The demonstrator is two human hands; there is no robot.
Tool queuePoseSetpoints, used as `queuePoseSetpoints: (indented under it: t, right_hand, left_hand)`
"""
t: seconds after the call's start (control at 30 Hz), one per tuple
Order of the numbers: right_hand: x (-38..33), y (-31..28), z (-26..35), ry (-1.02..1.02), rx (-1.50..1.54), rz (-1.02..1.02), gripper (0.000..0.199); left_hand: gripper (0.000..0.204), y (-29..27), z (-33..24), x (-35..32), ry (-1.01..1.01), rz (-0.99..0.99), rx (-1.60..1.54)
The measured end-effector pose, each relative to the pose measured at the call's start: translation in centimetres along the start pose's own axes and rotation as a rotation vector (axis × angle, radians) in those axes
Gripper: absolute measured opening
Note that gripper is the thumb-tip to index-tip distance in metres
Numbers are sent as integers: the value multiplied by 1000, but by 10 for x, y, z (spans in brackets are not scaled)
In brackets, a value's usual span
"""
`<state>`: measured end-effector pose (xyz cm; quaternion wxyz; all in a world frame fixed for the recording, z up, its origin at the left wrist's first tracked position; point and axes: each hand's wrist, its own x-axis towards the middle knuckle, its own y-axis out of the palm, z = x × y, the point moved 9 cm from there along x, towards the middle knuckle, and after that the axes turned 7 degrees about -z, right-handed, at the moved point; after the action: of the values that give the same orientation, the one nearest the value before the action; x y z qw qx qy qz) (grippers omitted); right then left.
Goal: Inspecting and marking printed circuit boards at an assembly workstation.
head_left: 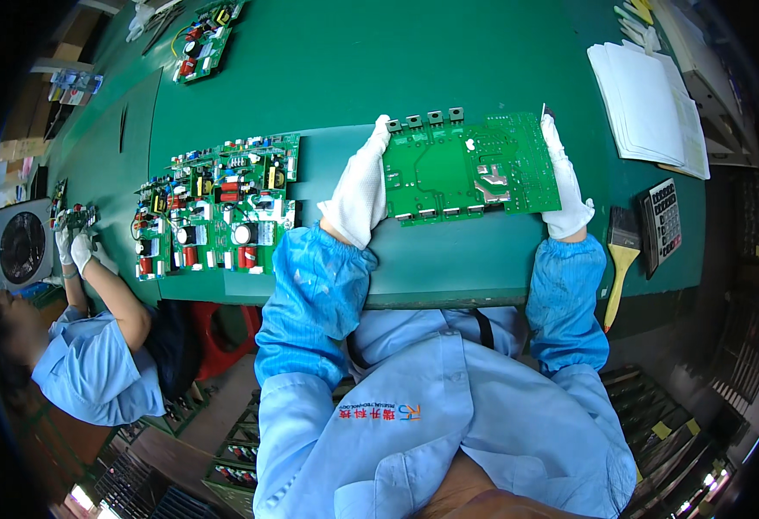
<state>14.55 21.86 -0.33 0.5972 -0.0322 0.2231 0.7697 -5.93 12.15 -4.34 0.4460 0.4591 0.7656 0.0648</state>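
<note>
Both white-gloved hands grip a green circuit board point(470, 164) lying solder-side up on the green bench mat point(353, 69): the left hand point(359, 192) clasps its nine-o'clock edge, the right hand point(566, 183) its three-o'clock edge. The fingertips under the board are hidden. At nine o'clock from it lies a cluster of populated boards point(217, 205) — parts too small to tell apart. At two o'clock sits a stack of white papers point(649, 105), its far corner cut off; at three o'clock, a calculator point(661, 223) and a yellow-handled brush point(621, 259). A co-worker point(86, 346) at eight o'clock holds a small board point(75, 216), half lost in the dark rim.
</note>
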Motion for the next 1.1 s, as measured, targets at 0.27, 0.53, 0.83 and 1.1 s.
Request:
queuePoseSetpoints:
  t: [0.27,0.53,0.83,1.1]
  right_hand:
    - [1,-1,-4,36,56,1,50]
    - [3,-5,-12,80,120,68,50]
    - [3,1,-1,-53,71,100,60]
    - [1,4,-3,-14,117,117,59]
  left_hand:
    - [48,3,-3,-4,34,29,-8]
    - [51,10,-9,-13,62,58,-8]
    - [51,22,-16,-24,65,149,-16]
    - [52,21,-17,-25,71,120,-14]
